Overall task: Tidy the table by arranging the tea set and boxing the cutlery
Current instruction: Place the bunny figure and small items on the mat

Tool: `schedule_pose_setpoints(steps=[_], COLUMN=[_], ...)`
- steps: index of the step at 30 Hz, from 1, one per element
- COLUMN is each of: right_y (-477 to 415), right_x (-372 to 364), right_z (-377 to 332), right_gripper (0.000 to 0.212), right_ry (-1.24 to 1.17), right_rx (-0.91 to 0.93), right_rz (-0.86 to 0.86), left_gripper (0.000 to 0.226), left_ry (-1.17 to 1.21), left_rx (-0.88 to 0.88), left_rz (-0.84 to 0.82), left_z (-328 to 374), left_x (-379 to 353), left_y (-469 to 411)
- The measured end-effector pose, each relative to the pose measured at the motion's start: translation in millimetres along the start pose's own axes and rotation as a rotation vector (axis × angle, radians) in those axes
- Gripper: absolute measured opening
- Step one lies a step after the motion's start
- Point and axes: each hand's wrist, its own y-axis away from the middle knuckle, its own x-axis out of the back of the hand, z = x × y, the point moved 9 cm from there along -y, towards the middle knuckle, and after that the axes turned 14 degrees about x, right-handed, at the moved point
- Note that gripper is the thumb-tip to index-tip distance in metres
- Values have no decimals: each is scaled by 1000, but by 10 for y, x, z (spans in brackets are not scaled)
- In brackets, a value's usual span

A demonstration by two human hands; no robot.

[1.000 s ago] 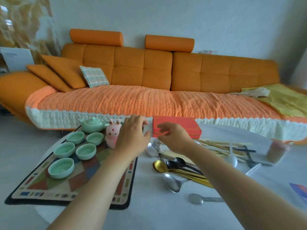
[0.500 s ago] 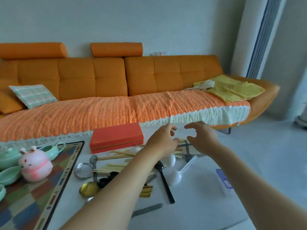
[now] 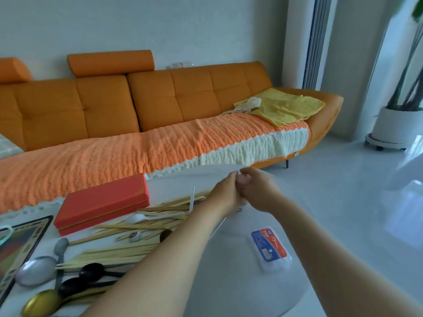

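Observation:
My left hand [image 3: 225,193] and my right hand [image 3: 259,191] meet fingertip to fingertip over the far right part of the white table [image 3: 251,284]. Their fingers curl toward each other, and whatever lies between them is hidden. Left of my hands, a closed red box [image 3: 103,202] lies at the table's far edge. Wooden chopsticks [image 3: 137,227] are scattered in front of the box, with a white plastic spoon [image 3: 139,218] among them. Metal spoons [image 3: 34,273], black spoons [image 3: 91,271] and a gold spoon [image 3: 41,302] lie at the near left. Only a corner of the patterned mat [image 3: 20,243] shows.
A flat plastic packet with a red and blue label [image 3: 270,248] lies on the table under my right forearm. The orange sofa [image 3: 160,99] runs right behind the table. A potted plant on a wheeled base [image 3: 393,126] stands at the far right on the floor.
My view has swung right, so the tea cups and pink figure have left the frame. Both hands moved from the red box to the table's far right and drew together.

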Motion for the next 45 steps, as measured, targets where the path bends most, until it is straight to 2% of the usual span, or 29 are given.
schedule_pose_setpoints(steps=[3,6,9,11,16,21,23,27,31,35,38,43,45], right_y=[77,170,269,360,677,1057,1181,1203,1057,959,909,838,833], right_x=[-2,85,116,130,198,72,-33,-175,-324,-624,-911,-1445,-1650], right_z=[-87,-209,-278,-335,-456,-378,-387,-527,-963,-1452,-1829,-2460,-2698], right_gripper=[45,60,81,87,57,64,57,49,51,39,53,45,54], right_ry=[-55,-114,-131,-97,217,512,583,544,473,397,364,364,324], right_rx=[16,23,29,36,63,-39,-43,-24,117,250,324,452,487], right_rz=[-41,-36,-58,-95,-269,-471,-547,-495,-407,-414,-432,-466,-465], left_gripper=[59,69,63,61,59,53,53,55,54,52,56,55,59], left_ry=[64,132,237,249,226,274,270,266,285,306,272,233,229], left_rx=[-40,-56,-61,-56,-65,-53,-67,-87,-89,-63,-31,48,107], left_rz=[51,78,109,146,220,245,251,266,296,344,406,536,580], left_z=[41,39,-34,-112,-243,-355,-363,-418,-572,-857,-1169,-1823,-2122], left_x=[44,117,224,291,401,429,454,567,801,1138,1415,1870,2035], left_y=[113,256,437,552,822,1061,1156,1331,1517,1706,1877,2236,2374])
